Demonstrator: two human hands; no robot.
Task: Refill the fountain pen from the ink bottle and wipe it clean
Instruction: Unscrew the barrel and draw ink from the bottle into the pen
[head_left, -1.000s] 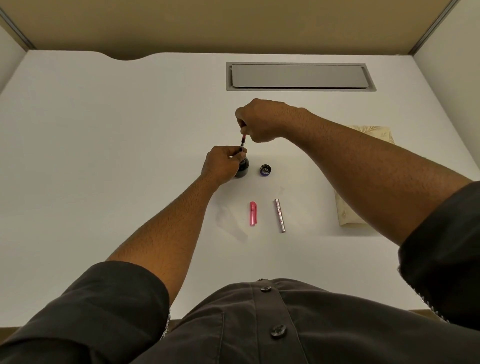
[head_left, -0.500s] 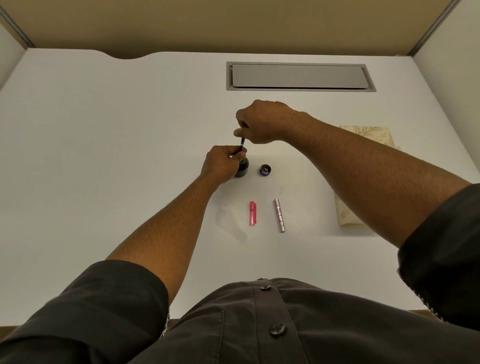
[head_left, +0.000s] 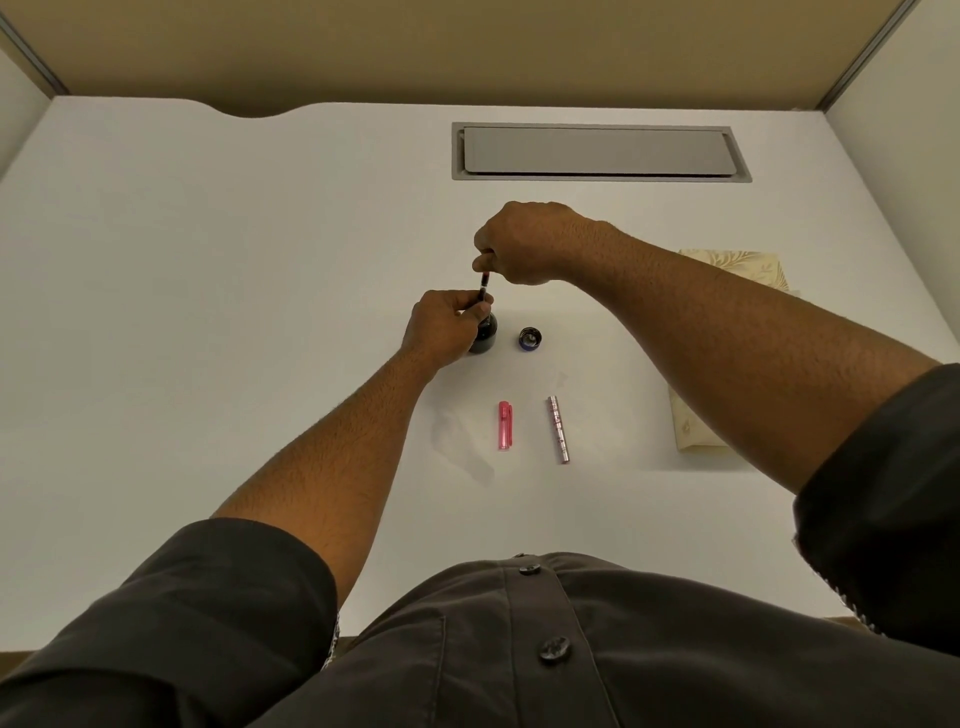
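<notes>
A small dark ink bottle (head_left: 486, 338) stands open on the white desk. My left hand (head_left: 444, 327) grips its neck and also steadies the pen's front section (head_left: 483, 287), which stands upright in the bottle's mouth. My right hand (head_left: 524, 241) pinches the top end of that pen section from above. The bottle's round cap (head_left: 530, 338) lies just right of the bottle. Nearer to me lie the pink pen cap (head_left: 505, 425) and the silvery pen barrel (head_left: 558, 429). The nib is hidden inside the bottle.
A cream patterned cloth (head_left: 737, 270) lies at the right, partly under my right forearm. A grey cable hatch (head_left: 597, 151) is set into the desk (head_left: 208, 260) at the back. Partition walls close off the far side and both flanks.
My right hand has shifted slightly at the top of the pen section, dipping and then rising again. The left hand and bottle stay where they were.
</notes>
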